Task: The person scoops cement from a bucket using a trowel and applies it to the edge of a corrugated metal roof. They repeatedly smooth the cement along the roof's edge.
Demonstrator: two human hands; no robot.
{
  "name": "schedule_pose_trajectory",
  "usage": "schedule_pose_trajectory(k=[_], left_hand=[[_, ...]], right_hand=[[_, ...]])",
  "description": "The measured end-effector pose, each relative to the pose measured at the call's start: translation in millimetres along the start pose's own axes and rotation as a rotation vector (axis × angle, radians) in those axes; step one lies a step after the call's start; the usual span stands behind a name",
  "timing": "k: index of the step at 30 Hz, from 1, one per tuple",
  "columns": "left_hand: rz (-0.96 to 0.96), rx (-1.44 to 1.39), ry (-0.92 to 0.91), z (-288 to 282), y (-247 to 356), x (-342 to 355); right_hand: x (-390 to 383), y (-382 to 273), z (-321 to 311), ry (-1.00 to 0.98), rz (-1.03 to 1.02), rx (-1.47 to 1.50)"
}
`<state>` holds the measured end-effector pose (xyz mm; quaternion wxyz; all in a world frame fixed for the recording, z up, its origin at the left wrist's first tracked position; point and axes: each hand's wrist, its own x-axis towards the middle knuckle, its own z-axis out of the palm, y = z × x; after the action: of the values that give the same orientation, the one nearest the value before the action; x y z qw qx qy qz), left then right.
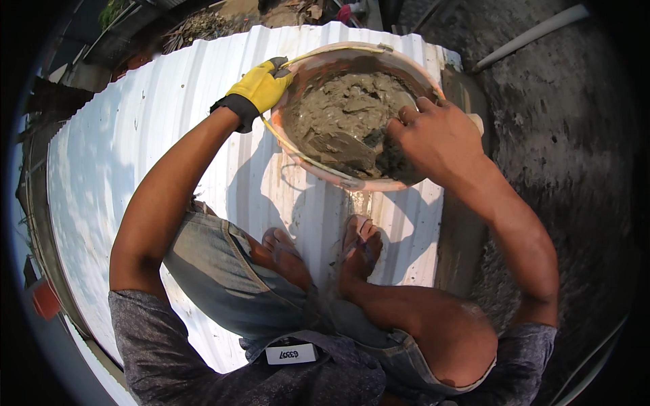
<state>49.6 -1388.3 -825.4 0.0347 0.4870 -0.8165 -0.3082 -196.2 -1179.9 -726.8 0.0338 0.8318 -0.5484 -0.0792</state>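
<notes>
A round, pale orange bucket (325, 174) of wet grey-brown mortar (352, 101) stands in front of me. My left hand (261, 86), in a yellow glove with a dark cuff, grips its left rim by the thin yellow bail handle (274, 133). Bare and curled, my right hand (440, 141) is over the bucket's right side, closed around a trowel. The mortar-smeared trowel blade (342, 150) lies in the mix, and a pale handle end (478, 124) shows past my hand. My palm hides most of the handle.
I squat on a white corrugated metal sheet (156, 149), with my sandalled feet (361, 243) just below the bucket. Along the sheet's right edge runs a rough grey cement wall (548, 169) with a pale pipe (531, 37). Debris (203, 27) lies beyond the far edge.
</notes>
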Motion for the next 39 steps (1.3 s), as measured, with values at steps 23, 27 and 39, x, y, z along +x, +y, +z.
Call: schedule_pose_trajectory(k=[23,27,39], left_hand=[[0.088,0.036,0.024,-3,-2,-2],[0.027,0.011,-0.039,-9,4,-1],[-0.009,-0.171,-0.16,-21,-7,30]], right_hand=[[-8,-1,-1,-0.084,0.199,0.234],[-41,16,4,-0.164,0.394,0.575],[-284,-146,31,0.133,1.371,1.008]])
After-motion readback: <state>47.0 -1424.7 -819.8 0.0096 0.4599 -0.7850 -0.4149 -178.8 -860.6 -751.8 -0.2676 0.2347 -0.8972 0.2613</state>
